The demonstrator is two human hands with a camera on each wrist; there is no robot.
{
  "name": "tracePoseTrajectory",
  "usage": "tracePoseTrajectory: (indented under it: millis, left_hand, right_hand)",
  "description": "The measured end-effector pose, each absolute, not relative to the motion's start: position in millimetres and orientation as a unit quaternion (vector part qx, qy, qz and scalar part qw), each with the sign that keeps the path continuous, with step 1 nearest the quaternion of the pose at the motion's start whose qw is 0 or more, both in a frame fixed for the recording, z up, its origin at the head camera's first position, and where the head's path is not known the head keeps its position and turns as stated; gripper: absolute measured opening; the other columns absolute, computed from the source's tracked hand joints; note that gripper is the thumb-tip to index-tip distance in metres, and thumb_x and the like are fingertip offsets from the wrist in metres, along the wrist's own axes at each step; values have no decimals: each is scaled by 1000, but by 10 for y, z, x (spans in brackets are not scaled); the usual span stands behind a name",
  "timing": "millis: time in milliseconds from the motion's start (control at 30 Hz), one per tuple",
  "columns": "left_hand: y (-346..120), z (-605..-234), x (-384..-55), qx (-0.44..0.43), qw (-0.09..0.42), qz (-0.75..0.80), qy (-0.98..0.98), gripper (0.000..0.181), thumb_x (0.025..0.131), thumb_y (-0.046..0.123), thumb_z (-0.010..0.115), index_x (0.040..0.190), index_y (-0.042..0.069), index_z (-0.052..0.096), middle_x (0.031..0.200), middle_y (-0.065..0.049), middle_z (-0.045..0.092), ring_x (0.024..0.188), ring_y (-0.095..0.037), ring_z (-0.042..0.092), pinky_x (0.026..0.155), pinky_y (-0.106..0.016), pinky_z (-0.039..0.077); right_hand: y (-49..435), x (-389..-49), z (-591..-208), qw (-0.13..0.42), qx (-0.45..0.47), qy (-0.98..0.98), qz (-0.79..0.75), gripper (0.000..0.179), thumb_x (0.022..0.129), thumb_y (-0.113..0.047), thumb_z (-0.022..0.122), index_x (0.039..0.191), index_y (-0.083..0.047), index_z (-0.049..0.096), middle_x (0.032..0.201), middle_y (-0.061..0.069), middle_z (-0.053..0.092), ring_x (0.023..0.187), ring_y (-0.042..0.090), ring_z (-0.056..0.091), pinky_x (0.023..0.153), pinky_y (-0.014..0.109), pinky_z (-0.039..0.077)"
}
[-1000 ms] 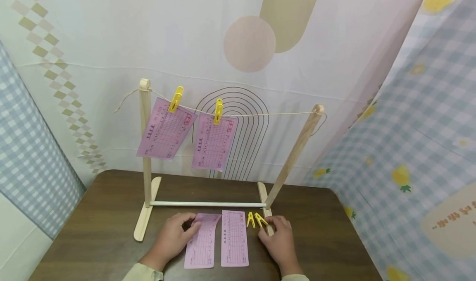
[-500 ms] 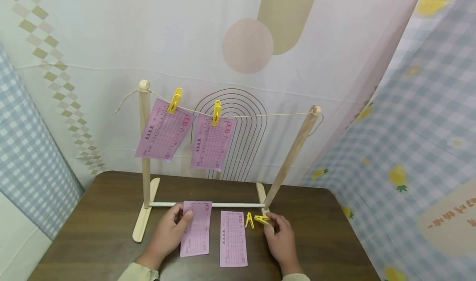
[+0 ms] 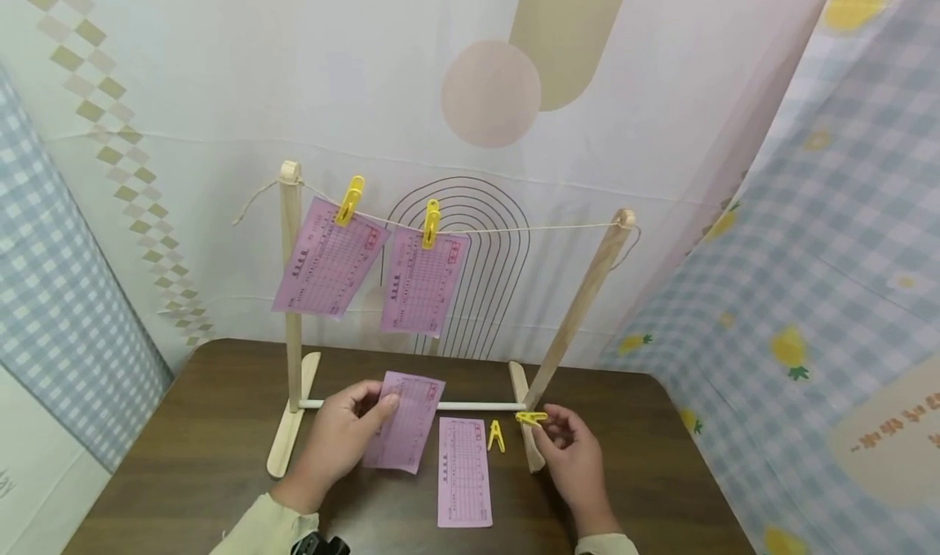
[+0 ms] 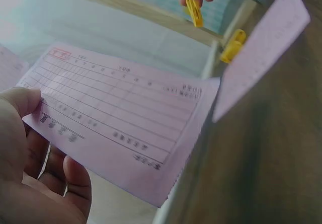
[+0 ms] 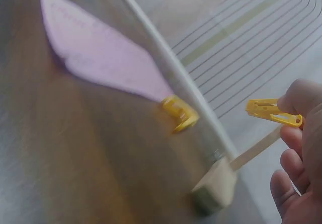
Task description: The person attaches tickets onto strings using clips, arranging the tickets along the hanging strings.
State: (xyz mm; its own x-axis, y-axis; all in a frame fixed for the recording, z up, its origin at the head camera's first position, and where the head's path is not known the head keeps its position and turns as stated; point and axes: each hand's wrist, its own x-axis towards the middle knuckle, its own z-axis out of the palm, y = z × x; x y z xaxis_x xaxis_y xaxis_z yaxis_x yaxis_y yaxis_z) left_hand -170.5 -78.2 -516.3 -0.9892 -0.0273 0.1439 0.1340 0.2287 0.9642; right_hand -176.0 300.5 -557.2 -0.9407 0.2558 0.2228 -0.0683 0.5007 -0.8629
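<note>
My left hand (image 3: 345,437) pinches a pink printed slip (image 3: 407,424) by its left edge, thumb on top, above the table. In the left wrist view the held slip (image 4: 115,118) shows ruled lines and a red stamp box. Between thumb and fingertips my right hand (image 3: 576,461) pinches a yellow clothespin (image 3: 530,418), seen side-on as a clothespin (image 5: 271,112) in the right wrist view. A second pink slip (image 3: 464,481) lies on the table between the hands, with another yellow clothespin (image 3: 496,437) beside its upper right corner.
Behind the hands stands a wooden rack with a left post (image 3: 291,294), a right post (image 3: 580,310) and a white crossbar (image 3: 477,406). Its string (image 3: 529,228) carries two pink slips, a tilted slip (image 3: 323,269) and a straighter slip (image 3: 419,294), each under a yellow clothespin.
My left hand has lifted its slip off the table, up and away from the lying one. My right hand has picked up one clothespin and drawn it to the right.
</note>
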Motion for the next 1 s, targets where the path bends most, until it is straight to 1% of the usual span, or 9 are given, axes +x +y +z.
tracePoseTrajectory:
  millis: [133,233,367,533,700,867,1000]
  left_hand:
    - [-759,-5003,-1733,-42,72,-627,-774,25,102,38,85,113,15,84,102,-3,80,88,-15,71,76,-27,60]
    - [-731,-4891,-1741,-48,73,-633,-770,27,101,41,86,113,17,84,103,-3,81,89,-16,72,75,-28,61]
    - [-684,-4755,-1736,-57,72,-640,-763,28,101,42,87,114,18,84,103,-3,81,87,-17,72,73,-29,61]
    - [-644,-4616,-1747,-64,76,-642,-761,28,101,43,86,114,19,84,100,-3,80,86,-18,72,72,-29,61]
    - [-595,-4477,-1773,-68,76,-650,-753,27,102,42,85,114,18,84,99,-5,80,85,-20,73,72,-31,62]
    - [-544,-4353,-1814,-72,84,-649,-753,28,102,44,84,113,18,84,101,-5,81,87,-21,74,74,-32,63]
    - [-519,-4249,-1833,-76,84,-647,-754,29,104,45,82,115,18,84,104,-5,81,90,-22,74,76,-34,63]
  right_hand:
    - [2999,-1800,-5364,155,-41,-843,513,36,95,-12,92,127,-9,77,114,11,79,95,12,71,76,20,56]
    - [2981,-1829,-5192,154,-15,-840,520,35,96,-10,90,129,-10,77,113,10,78,93,11,71,76,20,57]
    - [2948,-1853,-4962,162,27,-837,522,36,97,-8,89,131,-10,78,111,10,77,91,10,69,73,20,56]
    - [2910,-1871,-4663,187,85,-849,487,34,97,-9,89,129,-14,80,101,4,73,84,9,65,70,22,55]
    - [2867,-1885,-4335,195,134,-864,445,33,100,-13,88,131,-17,80,93,1,70,79,8,63,66,24,54]
    - [2853,-1912,-4035,206,173,-875,402,35,102,-16,86,136,-21,79,95,-2,72,81,8,64,67,24,54]
    - [2836,-1941,-3805,203,198,-877,388,36,105,-18,83,141,-23,77,99,-2,72,82,9,65,67,25,54]
